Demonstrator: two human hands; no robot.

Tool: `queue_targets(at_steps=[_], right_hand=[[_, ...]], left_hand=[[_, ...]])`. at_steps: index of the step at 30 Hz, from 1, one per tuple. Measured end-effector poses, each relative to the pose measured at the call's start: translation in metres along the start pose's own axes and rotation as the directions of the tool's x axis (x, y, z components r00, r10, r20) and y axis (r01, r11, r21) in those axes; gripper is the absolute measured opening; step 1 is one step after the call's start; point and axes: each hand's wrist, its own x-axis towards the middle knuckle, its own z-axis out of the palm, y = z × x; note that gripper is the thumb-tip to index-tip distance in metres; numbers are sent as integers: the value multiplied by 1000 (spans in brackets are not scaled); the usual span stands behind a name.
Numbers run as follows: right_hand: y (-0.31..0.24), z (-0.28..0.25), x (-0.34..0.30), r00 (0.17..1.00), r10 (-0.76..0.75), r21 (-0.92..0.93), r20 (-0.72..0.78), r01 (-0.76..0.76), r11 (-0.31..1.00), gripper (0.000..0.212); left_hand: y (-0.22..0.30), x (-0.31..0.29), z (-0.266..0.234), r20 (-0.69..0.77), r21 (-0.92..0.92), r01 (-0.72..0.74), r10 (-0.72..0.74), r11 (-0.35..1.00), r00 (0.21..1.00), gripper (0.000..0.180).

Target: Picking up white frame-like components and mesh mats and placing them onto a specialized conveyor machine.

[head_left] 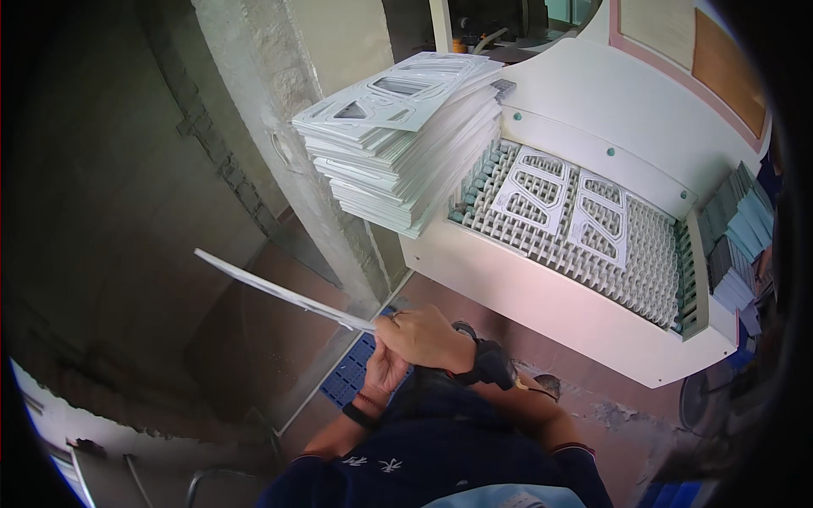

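Observation:
A thin stack of white sheets [284, 293], seen almost edge-on, juts out to the left in front of my body. My right hand [428, 339] is closed over its near end from above. Just below, my left hand [385, 369] is closed at the same end, its fingers partly hidden by the right hand. How many sheets are held I cannot tell. Beyond my hands stands a tall pile of white cut-out panels [389, 89]. Two similar cut-out panels [535, 190] lie flat on the roller bed [652, 258] of a white machine.
The white machine's front wall [550, 305] runs across the right side. A rough concrete pillar [279, 127] rises behind the pile. A blue plastic pallet [347, 372] lies on the floor below my hands. Grey and light blue stacks [741, 237] stand at the far right.

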Motion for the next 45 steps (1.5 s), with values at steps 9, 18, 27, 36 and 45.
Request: queue_targets(at_steps=[9, 18, 27, 36, 45], right_hand=[[83, 26, -44, 797, 585, -473, -151, -578, 665, 11], [110, 14, -50, 865, 474, -494, -164, -487, 720, 6], [98, -2, -51, 864, 474, -472, -170, -494, 730, 16], [98, 1, -40, 894, 415, -402, -165, -446, 800, 13], [107, 4, -65, 849, 475, -353, -231, -528, 772, 11]], left_hand=[[-106, 137, -58, -45, 134, 566, -566, 813, 823, 22], [-107, 113, -2, -52, 154, 614, -614, 774, 788, 29], [-120, 100, 7, -205, 29, 548, -532, 836, 822, 38], [-124, 120, 5, -199, -38, 659, -652, 751, 732, 46], [-125, 102, 12, -350, -10, 646, -608, 763, 713, 45]])
